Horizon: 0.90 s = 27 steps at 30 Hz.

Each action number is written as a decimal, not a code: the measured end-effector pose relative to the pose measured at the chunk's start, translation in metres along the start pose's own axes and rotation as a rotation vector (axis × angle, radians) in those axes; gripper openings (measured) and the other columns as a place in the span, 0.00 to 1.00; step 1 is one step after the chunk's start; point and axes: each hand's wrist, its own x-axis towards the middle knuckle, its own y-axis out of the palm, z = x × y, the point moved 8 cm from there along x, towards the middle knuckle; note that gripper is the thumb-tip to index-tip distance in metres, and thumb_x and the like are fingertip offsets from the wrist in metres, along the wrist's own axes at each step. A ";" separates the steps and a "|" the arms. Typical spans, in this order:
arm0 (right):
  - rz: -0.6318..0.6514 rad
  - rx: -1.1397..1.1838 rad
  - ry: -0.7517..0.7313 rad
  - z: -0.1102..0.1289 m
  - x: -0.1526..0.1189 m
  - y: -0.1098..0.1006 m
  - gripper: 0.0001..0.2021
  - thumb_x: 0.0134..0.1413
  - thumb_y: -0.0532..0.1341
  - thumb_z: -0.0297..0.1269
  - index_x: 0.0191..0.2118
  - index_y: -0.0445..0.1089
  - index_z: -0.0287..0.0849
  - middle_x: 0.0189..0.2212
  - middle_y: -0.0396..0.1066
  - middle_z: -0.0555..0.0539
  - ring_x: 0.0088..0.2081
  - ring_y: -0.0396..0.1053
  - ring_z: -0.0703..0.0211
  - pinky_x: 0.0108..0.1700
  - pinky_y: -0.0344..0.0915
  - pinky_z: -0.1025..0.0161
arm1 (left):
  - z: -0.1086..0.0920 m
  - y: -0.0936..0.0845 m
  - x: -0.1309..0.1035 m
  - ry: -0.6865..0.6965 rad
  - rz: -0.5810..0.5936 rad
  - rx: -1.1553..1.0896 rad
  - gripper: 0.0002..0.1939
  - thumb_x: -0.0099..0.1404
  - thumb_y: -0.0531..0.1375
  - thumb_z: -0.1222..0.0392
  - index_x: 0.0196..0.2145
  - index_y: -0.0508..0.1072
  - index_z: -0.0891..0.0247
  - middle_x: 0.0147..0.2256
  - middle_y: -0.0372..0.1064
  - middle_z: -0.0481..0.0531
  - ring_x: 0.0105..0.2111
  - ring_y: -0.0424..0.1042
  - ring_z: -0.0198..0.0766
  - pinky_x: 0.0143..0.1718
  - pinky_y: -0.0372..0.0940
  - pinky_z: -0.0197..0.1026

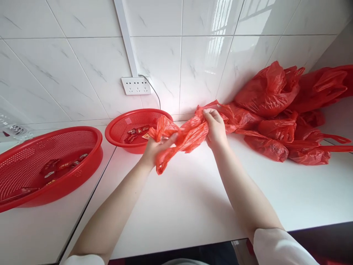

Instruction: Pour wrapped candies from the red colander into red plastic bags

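A crumpled red plastic bag (190, 134) is stretched between my two hands above the white tabletop. My left hand (158, 147) is closed around its handle end, with a loop of the bag dangling below the fingers. At the other end, my right hand (215, 127) pinches the bag between thumb and fingers. The bag looks thin and flat, though its inside cannot be seen. Behind my left hand stands a smaller red perforated basket (118, 127) with several small wrapped packets (135, 133) at its bottom.
On the left is a larger red basket (93, 147) with several wrapped packets. Filled, tied red bags (270, 92) are heaped at the right against the tiled wall. A socket panel (136, 86) with a cable sits on the wall. A clear plastic container (16, 127) shows at the far left.
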 end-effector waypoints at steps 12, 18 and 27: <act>0.808 -0.349 -0.161 0.027 -0.068 0.079 0.17 0.51 0.66 0.46 0.45 0.69 0.46 0.45 0.71 0.47 0.47 0.68 0.53 0.52 0.64 0.54 | -0.011 -0.044 0.004 -0.028 -0.215 0.245 0.12 0.57 0.65 0.51 0.31 0.73 0.63 0.31 0.73 0.51 0.35 0.73 0.42 0.35 0.68 0.39; 0.485 -0.256 -0.039 0.012 -0.042 0.056 0.15 0.50 0.66 0.46 0.41 0.71 0.44 0.35 0.72 0.49 0.36 0.70 0.57 0.36 0.68 0.61 | -0.011 -0.090 0.005 0.074 -0.560 0.001 0.15 0.59 0.62 0.46 0.32 0.68 0.61 0.28 0.69 0.49 0.31 0.72 0.37 0.33 0.68 0.37; 0.197 -0.178 0.056 0.008 -0.002 -0.002 0.18 0.52 0.63 0.53 0.26 0.65 0.43 0.19 0.62 0.54 0.20 0.57 0.66 0.20 0.55 0.67 | -0.042 -0.119 0.009 0.228 -0.293 0.022 0.14 0.53 0.67 0.54 0.21 0.68 0.63 0.19 0.58 0.44 0.18 0.60 0.28 0.20 0.59 0.32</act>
